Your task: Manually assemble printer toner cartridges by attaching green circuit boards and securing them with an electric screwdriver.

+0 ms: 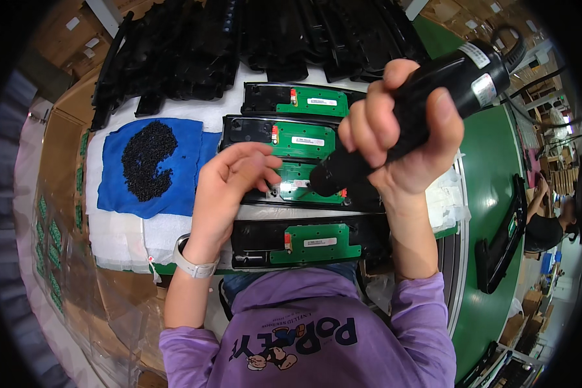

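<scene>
My right hand (401, 129) is closed around a black electric screwdriver (427, 97), tilted so its tip end points down and left. The tip end is over a green circuit board (295, 173) set in a black plastic panel (362, 199). My left hand (239, 171) hovers at the left end of that panel, its fingers curled together; whatever they pinch, if anything, is hidden. To the left, a heap of small black screws (147, 161) lies on a blue cloth (113, 187).
More black panels with green boards lie in front and behind, including the nearest panel (258, 236). Black plastic housings (174, 58) pile up at the back. On the green table (485, 155) at right lies another black panel (498, 239). A person (546, 223) is far right.
</scene>
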Motion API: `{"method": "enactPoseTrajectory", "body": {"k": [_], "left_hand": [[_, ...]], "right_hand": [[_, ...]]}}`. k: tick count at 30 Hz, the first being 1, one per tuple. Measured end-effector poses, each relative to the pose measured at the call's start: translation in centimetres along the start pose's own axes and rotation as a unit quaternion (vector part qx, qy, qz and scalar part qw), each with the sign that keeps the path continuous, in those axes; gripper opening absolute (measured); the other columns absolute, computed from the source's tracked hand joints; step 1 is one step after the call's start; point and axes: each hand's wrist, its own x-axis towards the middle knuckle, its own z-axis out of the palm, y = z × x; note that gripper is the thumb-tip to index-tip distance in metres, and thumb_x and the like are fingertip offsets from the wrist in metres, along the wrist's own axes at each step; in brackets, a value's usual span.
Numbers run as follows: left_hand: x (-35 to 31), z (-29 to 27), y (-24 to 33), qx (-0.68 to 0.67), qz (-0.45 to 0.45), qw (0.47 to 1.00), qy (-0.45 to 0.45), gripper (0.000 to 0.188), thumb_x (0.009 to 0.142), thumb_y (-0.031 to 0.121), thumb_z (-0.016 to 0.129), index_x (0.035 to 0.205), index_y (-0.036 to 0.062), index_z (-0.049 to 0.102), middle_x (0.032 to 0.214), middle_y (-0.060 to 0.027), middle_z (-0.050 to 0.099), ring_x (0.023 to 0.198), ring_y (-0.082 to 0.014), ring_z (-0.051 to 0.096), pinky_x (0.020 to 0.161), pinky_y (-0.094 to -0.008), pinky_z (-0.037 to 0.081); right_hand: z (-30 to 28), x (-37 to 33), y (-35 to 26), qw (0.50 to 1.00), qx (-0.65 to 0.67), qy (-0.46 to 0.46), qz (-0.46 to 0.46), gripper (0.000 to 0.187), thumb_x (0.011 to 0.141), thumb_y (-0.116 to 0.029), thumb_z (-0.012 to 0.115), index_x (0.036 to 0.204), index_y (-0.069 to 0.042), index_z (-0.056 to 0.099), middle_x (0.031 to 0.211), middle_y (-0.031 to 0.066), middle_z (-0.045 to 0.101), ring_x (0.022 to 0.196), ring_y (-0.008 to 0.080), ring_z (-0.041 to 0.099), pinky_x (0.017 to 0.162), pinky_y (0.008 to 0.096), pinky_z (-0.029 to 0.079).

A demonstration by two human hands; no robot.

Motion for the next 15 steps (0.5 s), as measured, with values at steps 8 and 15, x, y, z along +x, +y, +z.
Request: {"method": "enactPoseTrajectory", "body": {"k": [8, 15], "left_hand": [[0.3, -0.6, 0.0, -0.178, 0.003, 0.983, 0.046, 0.015, 0.091, 0.001, 0.034, 0.096, -0.0034, 0.048, 0.111, -0.027, 0.055, 0.107, -0.0289, 0.056, 0.088, -0.031, 0.048], [0.3, -0.7, -0.4, -0.142, -0.012, 0.99, 0.017, 0.017, 0.097, 0.013, 0.035, 0.097, 0.0002, 0.046, 0.092, -0.0209, 0.06, 0.075, -0.0214, 0.063, 0.063, -0.0235, 0.051]], "right_hand": [[0.2, -1.8, 0.8, 0.993, -0.088, -0.03, 0.075, 0.032, 0.064, -0.004, 0.069, 0.093, 0.001, 0.055, 0.077, 0.0034, 0.056, 0.063, 0.0087, 0.052, 0.057, 0.0221, 0.041], [0.3, -1.8, 1.3, 0.982, -0.166, -0.078, 0.051, 0.044, 0.073, -0.027, 0.071, 0.093, 0.0, 0.043, 0.055, 0.0033, 0.047, 0.043, 0.0098, 0.043, 0.042, 0.0222, 0.036]]}}
